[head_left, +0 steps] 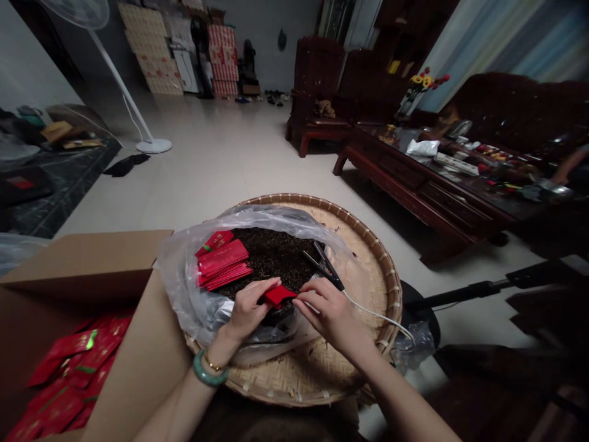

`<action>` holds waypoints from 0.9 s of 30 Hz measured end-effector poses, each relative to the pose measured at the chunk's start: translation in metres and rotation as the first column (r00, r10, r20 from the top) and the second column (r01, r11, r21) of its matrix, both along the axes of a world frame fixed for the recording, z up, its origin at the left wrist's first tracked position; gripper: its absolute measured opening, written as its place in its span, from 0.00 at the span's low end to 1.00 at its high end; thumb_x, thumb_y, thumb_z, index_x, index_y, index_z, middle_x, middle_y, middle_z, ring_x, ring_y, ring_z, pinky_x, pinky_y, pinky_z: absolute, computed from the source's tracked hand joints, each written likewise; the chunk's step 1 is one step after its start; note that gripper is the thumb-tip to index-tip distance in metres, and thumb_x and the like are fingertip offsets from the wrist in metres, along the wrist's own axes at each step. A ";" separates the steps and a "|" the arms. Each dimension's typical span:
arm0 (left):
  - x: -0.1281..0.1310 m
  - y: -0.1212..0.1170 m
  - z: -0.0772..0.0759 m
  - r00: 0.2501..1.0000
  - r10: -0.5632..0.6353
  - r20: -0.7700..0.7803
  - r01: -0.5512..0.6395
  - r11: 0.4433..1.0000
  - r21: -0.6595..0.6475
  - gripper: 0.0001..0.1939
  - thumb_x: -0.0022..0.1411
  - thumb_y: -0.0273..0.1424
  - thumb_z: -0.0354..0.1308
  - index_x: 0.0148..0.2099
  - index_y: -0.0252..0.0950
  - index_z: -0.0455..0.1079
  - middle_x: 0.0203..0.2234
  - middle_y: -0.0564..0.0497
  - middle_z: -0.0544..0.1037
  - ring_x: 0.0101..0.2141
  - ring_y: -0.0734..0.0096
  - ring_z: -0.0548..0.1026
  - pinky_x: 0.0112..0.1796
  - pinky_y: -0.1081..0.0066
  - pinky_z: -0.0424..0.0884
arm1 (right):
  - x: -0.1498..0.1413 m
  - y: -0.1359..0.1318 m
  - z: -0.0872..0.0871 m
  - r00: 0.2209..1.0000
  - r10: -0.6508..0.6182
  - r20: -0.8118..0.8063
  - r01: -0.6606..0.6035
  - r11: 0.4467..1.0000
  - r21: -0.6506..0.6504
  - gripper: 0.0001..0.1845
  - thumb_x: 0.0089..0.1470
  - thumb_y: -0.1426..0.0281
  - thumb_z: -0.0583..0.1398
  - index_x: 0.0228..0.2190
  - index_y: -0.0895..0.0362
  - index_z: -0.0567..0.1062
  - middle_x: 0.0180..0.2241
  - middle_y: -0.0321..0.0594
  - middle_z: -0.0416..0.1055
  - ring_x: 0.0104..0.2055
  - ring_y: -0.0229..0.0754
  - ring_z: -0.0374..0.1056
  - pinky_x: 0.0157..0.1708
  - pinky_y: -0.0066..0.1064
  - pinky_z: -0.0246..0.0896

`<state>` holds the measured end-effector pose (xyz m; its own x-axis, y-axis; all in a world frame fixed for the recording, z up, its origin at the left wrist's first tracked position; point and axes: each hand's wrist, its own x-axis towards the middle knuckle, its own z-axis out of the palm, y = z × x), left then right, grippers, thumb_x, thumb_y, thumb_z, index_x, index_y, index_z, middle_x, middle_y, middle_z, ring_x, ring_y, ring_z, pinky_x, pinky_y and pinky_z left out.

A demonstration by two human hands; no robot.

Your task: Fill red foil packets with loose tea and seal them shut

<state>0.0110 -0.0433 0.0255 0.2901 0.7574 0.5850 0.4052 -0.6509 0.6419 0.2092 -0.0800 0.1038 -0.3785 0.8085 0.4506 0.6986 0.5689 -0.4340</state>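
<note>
A small red packet [278,296] is pinched between my two hands. My left hand [251,305] grips one side of it, and the fingertips of my right hand [324,306] close on its other end. Below them lies a clear plastic bag [177,261], open at the top and full of dark loose tea leaves [271,255]. A stack of red packets [223,264] rests on the leaves at the left. Beside my right hand, a black heat-sealing clamp [329,267] with a white cord leans on the bag's right side. Everything sits in a round woven bamboo tray [368,264].
At the left stands an open cardboard box [151,344] holding many red packets [73,374]. A wooden coffee table [414,184] with clutter is at the right, where another person's arm [570,167] shows. A white fan [154,145] stands behind on the tiled floor.
</note>
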 end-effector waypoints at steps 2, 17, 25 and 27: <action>0.000 0.000 0.000 1.000 -0.008 -0.017 0.008 1.000 -0.003 0.18 0.59 0.27 0.55 0.52 0.38 0.67 0.40 0.47 0.79 0.40 0.68 0.77 0.42 0.67 0.73 | 0.000 0.001 0.001 0.999 0.000 0.038 0.000 1.000 0.000 0.08 0.58 0.71 0.54 0.31 0.56 0.74 0.31 0.44 0.70 0.34 0.41 0.65 0.33 0.32 0.62; 0.000 -0.001 -0.004 0.994 -0.096 -0.056 0.097 0.995 0.013 0.22 0.59 0.22 0.53 0.56 0.39 0.64 0.41 0.47 0.78 0.41 0.69 0.77 0.42 0.69 0.74 | -0.003 0.008 -0.002 0.901 0.065 0.429 -0.033 0.996 -0.081 0.07 0.55 0.75 0.58 0.27 0.56 0.74 0.26 0.41 0.69 0.31 0.42 0.63 0.28 0.31 0.58; 0.001 -0.001 -0.001 0.996 -0.081 -0.039 0.081 0.997 -0.005 0.20 0.59 0.25 0.54 0.54 0.39 0.65 0.39 0.47 0.79 0.38 0.69 0.77 0.40 0.68 0.75 | 0.003 0.001 0.008 0.970 0.080 0.232 -0.048 0.989 -0.141 0.06 0.57 0.72 0.56 0.29 0.55 0.73 0.30 0.41 0.70 0.32 0.40 0.65 0.30 0.30 0.59; 0.001 -0.001 0.000 0.996 -0.085 -0.030 0.085 0.996 0.000 0.19 0.60 0.25 0.54 0.54 0.39 0.65 0.39 0.47 0.79 0.38 0.69 0.77 0.40 0.68 0.75 | 0.005 0.001 0.010 0.986 0.103 0.133 -0.076 0.978 -0.195 0.07 0.58 0.71 0.55 0.30 0.55 0.73 0.32 0.40 0.70 0.34 0.39 0.66 0.32 0.29 0.61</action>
